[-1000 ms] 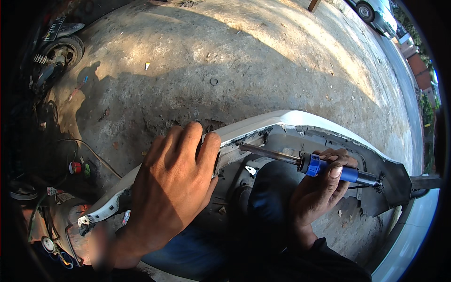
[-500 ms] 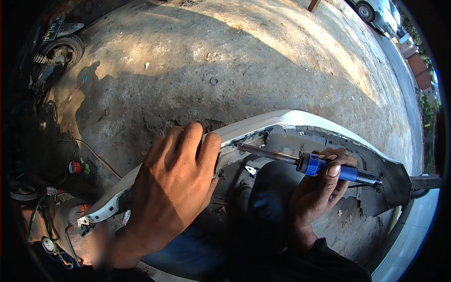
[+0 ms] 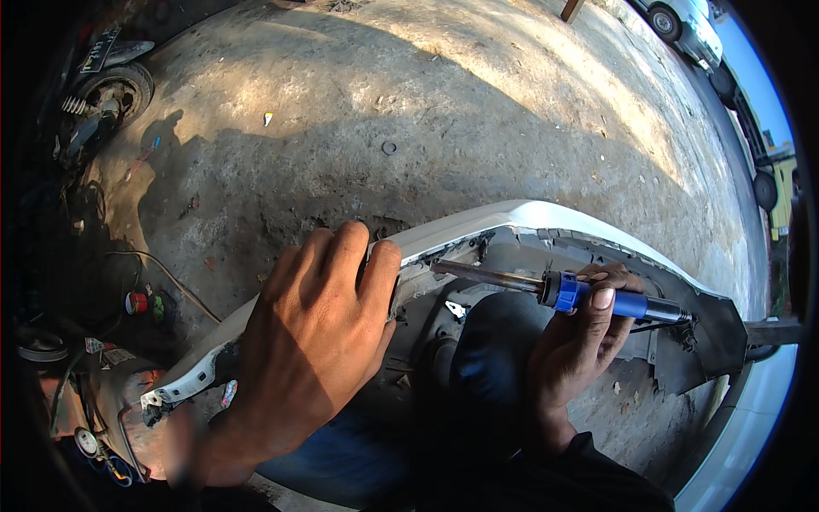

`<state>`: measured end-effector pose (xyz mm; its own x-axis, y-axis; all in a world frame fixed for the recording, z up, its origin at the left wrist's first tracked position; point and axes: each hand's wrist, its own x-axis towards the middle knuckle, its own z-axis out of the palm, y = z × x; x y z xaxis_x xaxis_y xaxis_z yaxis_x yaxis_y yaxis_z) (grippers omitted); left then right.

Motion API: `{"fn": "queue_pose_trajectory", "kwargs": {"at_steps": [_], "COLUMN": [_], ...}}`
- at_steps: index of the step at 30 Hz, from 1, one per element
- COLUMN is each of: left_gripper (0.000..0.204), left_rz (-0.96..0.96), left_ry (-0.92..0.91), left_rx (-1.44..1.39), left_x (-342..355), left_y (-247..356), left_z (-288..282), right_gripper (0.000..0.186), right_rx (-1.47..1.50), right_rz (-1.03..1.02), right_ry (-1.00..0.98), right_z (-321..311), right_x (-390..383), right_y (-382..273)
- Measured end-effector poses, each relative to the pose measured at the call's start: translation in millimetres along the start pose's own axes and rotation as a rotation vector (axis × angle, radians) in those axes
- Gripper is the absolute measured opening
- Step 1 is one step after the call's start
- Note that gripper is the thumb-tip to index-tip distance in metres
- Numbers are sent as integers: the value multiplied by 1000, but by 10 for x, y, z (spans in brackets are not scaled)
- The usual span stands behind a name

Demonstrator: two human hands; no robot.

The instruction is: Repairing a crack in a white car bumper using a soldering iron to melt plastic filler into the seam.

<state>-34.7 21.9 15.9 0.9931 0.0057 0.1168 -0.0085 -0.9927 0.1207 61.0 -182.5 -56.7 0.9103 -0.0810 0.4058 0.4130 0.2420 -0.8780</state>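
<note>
A white car bumper point(image 3: 533, 213) lies across in front of me, with its dark, ragged inner side turned toward me. My left hand point(image 3: 316, 328) is closed over its edge left of the middle; the fingertips are hidden behind the rim. In my right hand point(image 3: 573, 363) I hold a soldering iron point(image 3: 559, 293) by its blue handle, thumb on top and fingers wrapped round. Its metal shaft points left, and the tip is at the bumper's inner edge, close to my left hand. A dark cord leaves the back end of the handle.
My knee point(image 3: 495, 354) is under the bumper. An orange-red tank with a gauge point(image 3: 86, 442) stands at the lower left, near a hose point(image 3: 175, 286). A motorcycle wheel point(image 3: 119, 90) is at the far left. A light-coloured car point(image 3: 738, 427) stands at the lower right; vehicles line the road beyond.
My right hand has shifted very slightly on the soldering iron, while its tip stays in place. My left hand has not moved. A truck has come into view on the road at the right.
</note>
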Motion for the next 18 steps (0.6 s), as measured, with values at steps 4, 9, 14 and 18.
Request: {"fn": "queue_pose_trajectory", "kwargs": {"at_steps": [4,9,14,18], "left_gripper": [50,50,63,62], "left_rz": [-1,2,-58,-56], "left_ry": [3,15,-23,-13], "left_rx": [-5,-6,-104,-109], "left_x": [2,-6,-21,-13], "left_y": [4,3,13,21], "left_z": [0,9,3,14], "right_gripper": [16,16,15,15], "right_rx": [23,13,-10,-26], "right_rz": [-5,1,22,10], "right_ry": [-24,-6,22,12], "right_z": [-6,3,23,2], "right_x": [11,4,-4,0], "right_y": [-4,-2,-20,-7]}}
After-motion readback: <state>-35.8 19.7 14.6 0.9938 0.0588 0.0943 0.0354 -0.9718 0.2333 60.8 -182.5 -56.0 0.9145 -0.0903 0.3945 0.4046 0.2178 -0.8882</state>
